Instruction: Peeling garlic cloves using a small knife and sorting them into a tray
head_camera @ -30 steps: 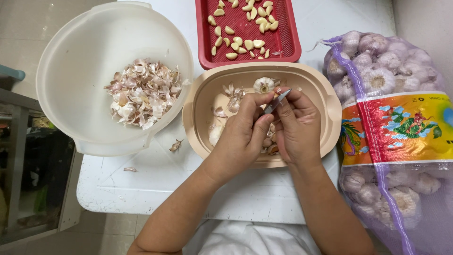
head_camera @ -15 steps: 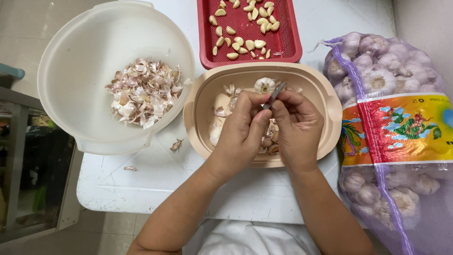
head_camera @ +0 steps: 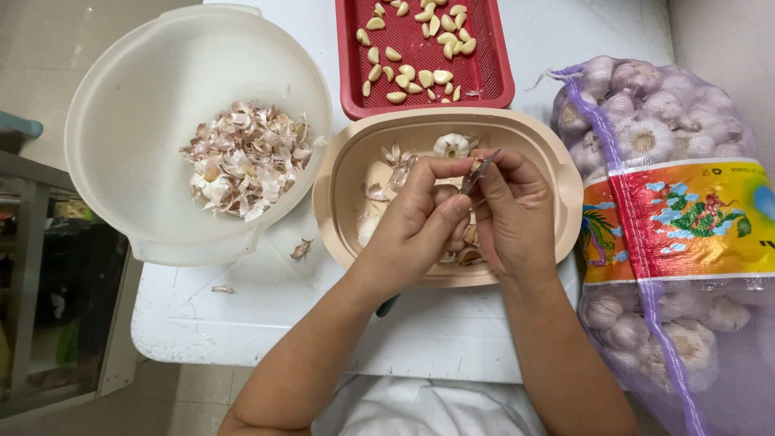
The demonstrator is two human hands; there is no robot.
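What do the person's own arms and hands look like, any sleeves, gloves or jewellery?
Both forearms are bare up to the bottom edge of the picture, with no sleeves in view. The left hand and the right hand wear no gloves, and no rings, watch or bracelets show. A white garment covers the person's body below.

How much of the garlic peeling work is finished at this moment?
Done: some peeled cloves lie in the red tray, and a heap of skins fills the white bowl. In hand: left hand and right hand work a clove with a small blade over the beige tub. Left: one bulb there, plus a nearly full mesh sack.
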